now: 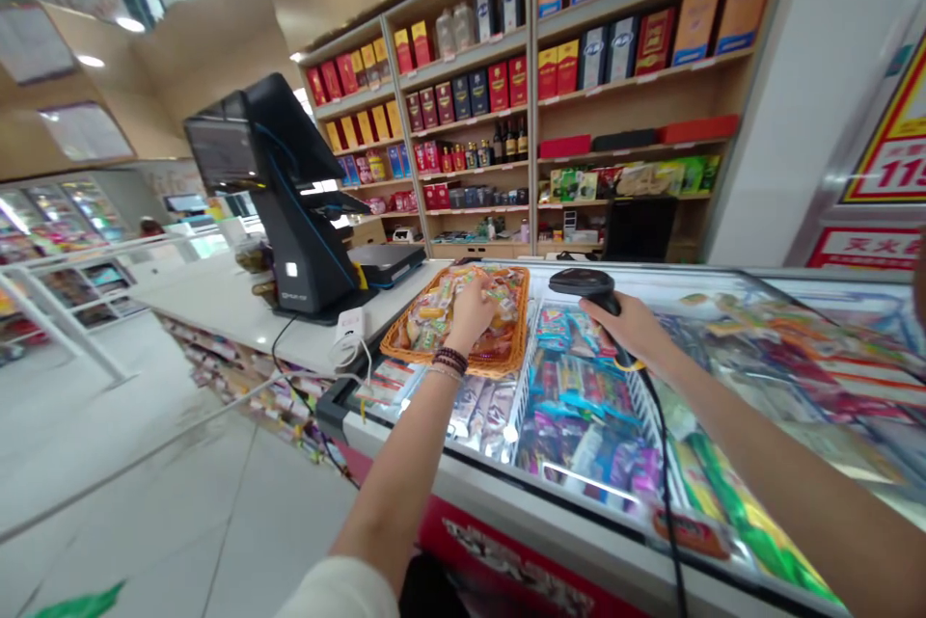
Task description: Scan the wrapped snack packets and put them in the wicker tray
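My left hand (pixel 474 314), with beaded bracelets at the wrist, reaches into an orange wicker basket (pixel 394 343) of small clear-wrapped snacks (pixel 428 321). Its fingers are curled down among the packets; what they grip is hidden. In my right hand (pixel 631 321) is a black barcode scanner (pixel 583 282), held by its handle with the head tilted to the left. The scanner's cable (pixel 666 473) hangs down over the front of the freezer. Basket and scanner are both above the freezer's glass top (pixel 499 478), the basket resting on it.
Beneath the glass lie colourful ice-cream packets (pixel 579 382) in white wire baskets. To the left, a counter (pixel 195 295) bears a black point-of-sale terminal (pixel 304 242) and a white power strip (pixel 351 334) with cables. Shelves of boxed bottles (pixel 477 97) line the back wall.
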{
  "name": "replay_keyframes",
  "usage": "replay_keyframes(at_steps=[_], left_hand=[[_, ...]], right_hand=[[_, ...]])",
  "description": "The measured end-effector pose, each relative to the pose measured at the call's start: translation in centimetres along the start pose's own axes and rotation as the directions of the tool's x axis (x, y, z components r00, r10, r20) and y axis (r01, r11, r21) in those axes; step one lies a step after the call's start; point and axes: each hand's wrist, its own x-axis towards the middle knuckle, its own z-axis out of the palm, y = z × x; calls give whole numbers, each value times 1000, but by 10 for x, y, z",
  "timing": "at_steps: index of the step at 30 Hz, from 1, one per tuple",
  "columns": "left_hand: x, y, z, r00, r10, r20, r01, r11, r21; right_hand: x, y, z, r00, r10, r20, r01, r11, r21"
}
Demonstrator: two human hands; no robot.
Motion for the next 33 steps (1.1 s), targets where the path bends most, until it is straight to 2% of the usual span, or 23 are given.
replay_keyframes(at_steps=[3, 7, 11, 13, 15, 18, 20, 22, 24, 27, 29, 33], left_hand=[[3, 12, 36, 995, 73, 63, -64, 989, -130], [-4, 26, 112, 963, 122, 240, -58, 964, -259], [-32, 30, 190, 890, 136, 436, -58, 981, -187], [-50, 28, 219, 848, 105, 519, -48, 991, -123], [-65, 23, 239, 811, 56, 583, -38, 998, -44], [-75, 14, 252, 793, -12, 609, -7, 1000, 29], [-74, 8, 255, 808, -29, 588, 9, 999, 36], [-70, 2, 256, 842, -40, 537, 46, 999, 2], [-67, -5, 257, 871, -100, 481, 169, 980, -102], [-64, -15, 259, 867, -211, 450, 370, 880, -299], [-64, -21, 259, 876, -210, 434, 388, 841, -377], [-64, -26, 258, 898, -148, 414, 342, 828, -445]], right_hand=[[-4, 12, -19, 998, 44, -52, -42, 998, 38], [-13, 40, -54, 983, 120, -137, -105, 989, 108], [-27, 71, -78, 946, 213, -246, -171, 968, 181], [-36, 84, -82, 924, 249, -291, -191, 958, 212], [-43, 95, -81, 901, 297, -316, -236, 947, 217], [-52, 106, -76, 874, 358, -328, -280, 923, 262], [-54, 110, -74, 876, 384, -293, -309, 912, 271], [-55, 112, -72, 884, 389, -260, -318, 907, 275], [-54, 111, -71, 891, 385, -238, -317, 906, 281], [-54, 107, -69, 896, 385, -219, -312, 900, 304], [-55, 103, -68, 894, 392, -216, -312, 892, 326], [-57, 97, -68, 891, 413, -188, -338, 880, 335]])
